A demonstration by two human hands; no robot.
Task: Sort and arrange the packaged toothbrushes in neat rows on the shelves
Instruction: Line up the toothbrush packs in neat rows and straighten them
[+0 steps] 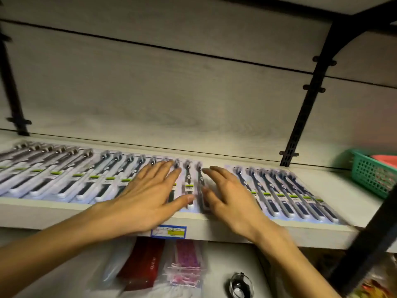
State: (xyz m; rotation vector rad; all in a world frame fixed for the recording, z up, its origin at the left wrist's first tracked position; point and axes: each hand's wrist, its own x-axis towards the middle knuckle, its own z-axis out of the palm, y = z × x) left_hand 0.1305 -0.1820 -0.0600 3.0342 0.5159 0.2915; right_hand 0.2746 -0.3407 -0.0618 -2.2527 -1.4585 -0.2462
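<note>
Pale wood-grain back panel [171,87] across the far side, crossed by thin dark seams. Black slotted uprights — one at far left [12,87], one at right [305,112] curving up toward the underside of an upper board [279,3]. Light grey shelf board [354,196] running left to right, a blue-edged price label [168,231] on its near edge. Green mesh basket [373,172] at far right. Dim, warm light — brightest mid-panel. Lower level below, blurred: red box [141,263], pink packet [187,263], small clear round container [239,284].
</note>
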